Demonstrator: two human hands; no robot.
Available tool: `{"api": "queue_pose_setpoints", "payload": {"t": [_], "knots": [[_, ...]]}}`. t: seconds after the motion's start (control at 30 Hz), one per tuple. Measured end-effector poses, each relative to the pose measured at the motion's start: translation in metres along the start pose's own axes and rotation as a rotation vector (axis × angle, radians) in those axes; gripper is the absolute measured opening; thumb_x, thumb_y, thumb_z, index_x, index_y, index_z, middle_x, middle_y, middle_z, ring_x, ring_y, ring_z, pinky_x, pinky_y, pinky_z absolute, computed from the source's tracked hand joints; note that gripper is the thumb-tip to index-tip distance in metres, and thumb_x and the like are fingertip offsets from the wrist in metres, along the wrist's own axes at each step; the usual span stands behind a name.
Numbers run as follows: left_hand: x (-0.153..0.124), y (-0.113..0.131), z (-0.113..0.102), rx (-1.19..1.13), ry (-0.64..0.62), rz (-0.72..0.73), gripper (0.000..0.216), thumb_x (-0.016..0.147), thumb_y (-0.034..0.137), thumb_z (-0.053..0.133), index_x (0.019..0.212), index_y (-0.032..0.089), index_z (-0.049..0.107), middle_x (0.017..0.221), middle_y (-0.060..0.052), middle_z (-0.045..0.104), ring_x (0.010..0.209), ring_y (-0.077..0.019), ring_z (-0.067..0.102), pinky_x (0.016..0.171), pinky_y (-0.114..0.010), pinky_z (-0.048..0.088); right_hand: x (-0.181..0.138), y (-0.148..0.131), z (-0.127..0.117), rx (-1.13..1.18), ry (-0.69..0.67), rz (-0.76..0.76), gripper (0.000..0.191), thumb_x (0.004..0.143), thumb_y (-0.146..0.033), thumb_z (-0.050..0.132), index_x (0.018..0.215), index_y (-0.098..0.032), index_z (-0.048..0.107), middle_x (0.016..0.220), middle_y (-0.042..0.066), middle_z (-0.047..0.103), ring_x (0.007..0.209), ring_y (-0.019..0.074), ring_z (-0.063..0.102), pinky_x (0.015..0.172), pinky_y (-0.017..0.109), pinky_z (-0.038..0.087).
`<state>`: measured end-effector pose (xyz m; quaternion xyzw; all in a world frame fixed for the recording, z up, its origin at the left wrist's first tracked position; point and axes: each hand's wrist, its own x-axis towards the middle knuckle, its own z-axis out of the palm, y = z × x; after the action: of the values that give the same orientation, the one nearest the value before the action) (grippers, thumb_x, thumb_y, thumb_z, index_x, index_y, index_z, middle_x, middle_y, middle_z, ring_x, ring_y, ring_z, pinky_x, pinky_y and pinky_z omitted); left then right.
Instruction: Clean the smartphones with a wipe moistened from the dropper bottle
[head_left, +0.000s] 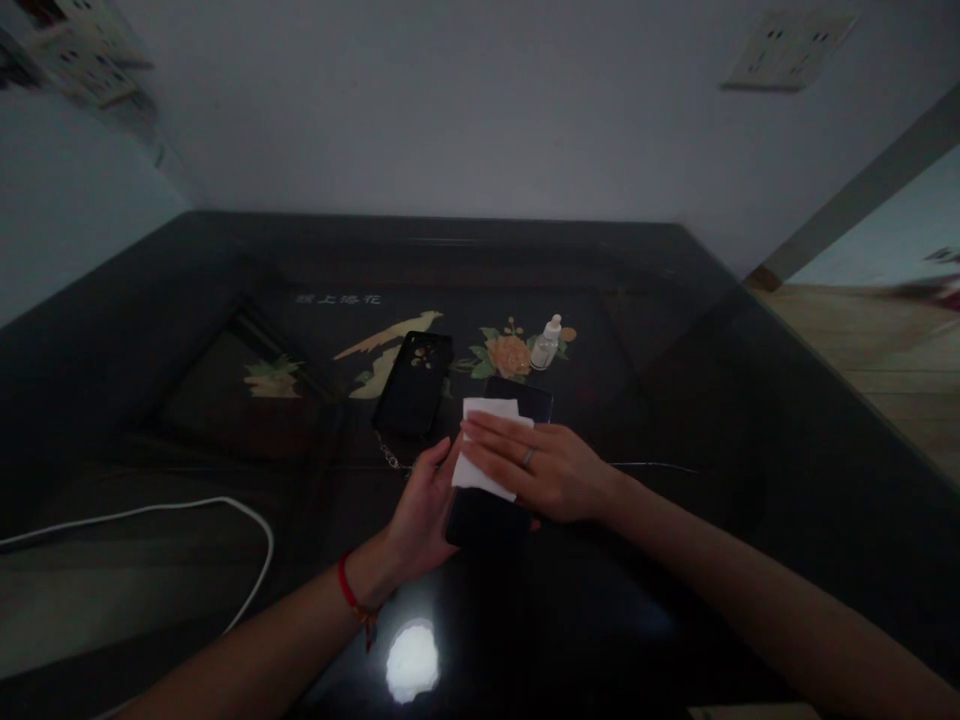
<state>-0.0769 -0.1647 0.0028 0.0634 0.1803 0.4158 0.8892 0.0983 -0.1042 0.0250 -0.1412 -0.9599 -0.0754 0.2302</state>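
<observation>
A dark smartphone (487, 520) rests in my left hand (427, 510), whose fingers pass beneath it while the thumb lies along its left edge. Over the middle of the phone's screen my right hand (551, 470) presses a folded white tissue (480, 480), fingers flat and together on top of it. A ring shows on one right finger. Just beyond my hands, a black phone case (412, 390) with a chain strap (388, 455) lies on the table. To its right stands a small clear dropper bottle (546, 345) with a white top.
The glossy black table (570, 640) carries a printed flower and bird pattern. A white cable (225, 500) curves across its left side. A pale wall (450, 110) with a socket plate (787, 50) rises behind, and wooden floor (892, 360) shows at right.
</observation>
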Motion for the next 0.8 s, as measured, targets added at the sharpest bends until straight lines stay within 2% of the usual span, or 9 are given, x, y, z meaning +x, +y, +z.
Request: {"api": "queue_pose_setpoints", "payload": {"t": [0.03, 0.17, 0.23, 0.33, 0.5, 0.53, 0.67, 0.73, 0.8], "knots": [[0.000, 0.000, -0.001, -0.015, -0.012, 0.001, 0.046, 0.090, 0.041, 0.027, 0.133, 0.027, 0.035, 0.089, -0.005, 0.067, 0.099, -0.0280, 0.058, 0.093, -0.054, 0.033, 0.000, 0.000, 0.000, -0.002, 0.001, 0.006, 0.035, 0.091, -0.018, 0.037, 0.121, -0.005, 0.050, 0.127, 0.016, 0.052, 0.126, 0.0225, 0.039, 0.088, 0.034, 0.051], [0.001, 0.001, -0.003, -0.026, -0.078, 0.031, 0.045, 0.090, 0.043, 0.027, 0.135, 0.039, 0.031, 0.117, -0.003, 0.058, 0.101, -0.0302, 0.057, 0.087, -0.055, 0.037, -0.004, 0.001, -0.001, -0.031, 0.063, 0.150, 0.037, 0.089, -0.016, 0.040, 0.120, 0.000, 0.049, 0.127, 0.022, 0.050, 0.128, 0.0241, 0.037, 0.098, 0.040, 0.043], [0.002, 0.001, -0.004, -0.057, -0.055, 0.038, 0.046, 0.089, 0.043, 0.029, 0.135, 0.037, 0.031, 0.108, -0.003, 0.062, 0.088, -0.0237, 0.061, 0.083, -0.045, 0.042, -0.007, -0.005, 0.000, -0.012, -0.006, 0.056, 0.038, 0.090, -0.020, 0.039, 0.122, -0.002, 0.048, 0.129, 0.020, 0.049, 0.129, 0.0246, 0.035, 0.091, 0.037, 0.048], [0.003, 0.001, -0.005, -0.098, -0.014, 0.052, 0.045, 0.090, 0.040, 0.030, 0.134, 0.033, 0.036, 0.078, 0.001, 0.064, 0.061, -0.0115, 0.057, 0.075, -0.030, 0.045, -0.011, -0.011, 0.001, 0.025, -0.070, -0.101, 0.041, 0.092, -0.027, 0.034, 0.123, -0.005, 0.048, 0.130, 0.018, 0.049, 0.129, 0.0250, 0.034, 0.082, 0.032, 0.053], [0.000, 0.002, 0.000, -0.046, -0.022, 0.054, 0.045, 0.090, 0.042, 0.027, 0.136, 0.039, 0.030, 0.101, 0.000, 0.064, 0.074, -0.0147, 0.059, 0.075, -0.033, 0.044, -0.014, -0.006, 0.002, -0.085, 0.067, 0.179, 0.039, 0.091, -0.021, 0.037, 0.121, 0.001, 0.048, 0.128, 0.023, 0.049, 0.129, 0.0254, 0.034, 0.097, 0.040, 0.043], [0.000, 0.002, 0.000, -0.036, -0.023, 0.051, 0.046, 0.090, 0.042, 0.028, 0.136, 0.039, 0.029, 0.102, -0.001, 0.064, 0.072, -0.0140, 0.058, 0.072, -0.031, 0.044, -0.015, -0.009, 0.003, -0.077, 0.047, 0.148, 0.039, 0.091, -0.022, 0.037, 0.121, 0.000, 0.049, 0.128, 0.023, 0.049, 0.129, 0.0259, 0.034, 0.096, 0.040, 0.044], [0.000, 0.003, -0.001, -0.036, -0.007, 0.026, 0.050, 0.088, 0.043, 0.033, 0.137, 0.037, 0.027, 0.097, -0.001, 0.064, 0.056, -0.0080, 0.053, 0.053, -0.020, 0.039, -0.016, -0.019, 0.006, 0.040, -0.026, -0.191, 0.035, 0.091, -0.022, 0.036, 0.116, -0.006, 0.054, 0.125, 0.016, 0.054, 0.129, 0.0240, 0.035, 0.083, 0.029, 0.052], [0.000, 0.003, 0.000, -0.012, 0.000, 0.052, 0.050, 0.089, 0.042, 0.031, 0.138, 0.037, 0.025, 0.103, -0.002, 0.064, 0.065, -0.0105, 0.057, 0.062, -0.024, 0.044, -0.016, -0.013, 0.006, 0.030, 0.000, -0.118, 0.036, 0.091, -0.021, 0.035, 0.118, -0.005, 0.053, 0.125, 0.016, 0.054, 0.129, 0.0225, 0.034, 0.086, 0.030, 0.051], [0.000, 0.003, 0.001, 0.026, 0.003, 0.076, 0.049, 0.090, 0.041, 0.027, 0.138, 0.039, 0.023, 0.113, -0.001, 0.061, 0.084, -0.0164, 0.060, 0.080, -0.035, 0.044, -0.014, -0.005, 0.006, -0.029, 0.046, 0.106, 0.038, 0.091, -0.020, 0.035, 0.121, -0.002, 0.049, 0.127, 0.020, 0.051, 0.130, 0.0227, 0.033, 0.093, 0.036, 0.047]]}}
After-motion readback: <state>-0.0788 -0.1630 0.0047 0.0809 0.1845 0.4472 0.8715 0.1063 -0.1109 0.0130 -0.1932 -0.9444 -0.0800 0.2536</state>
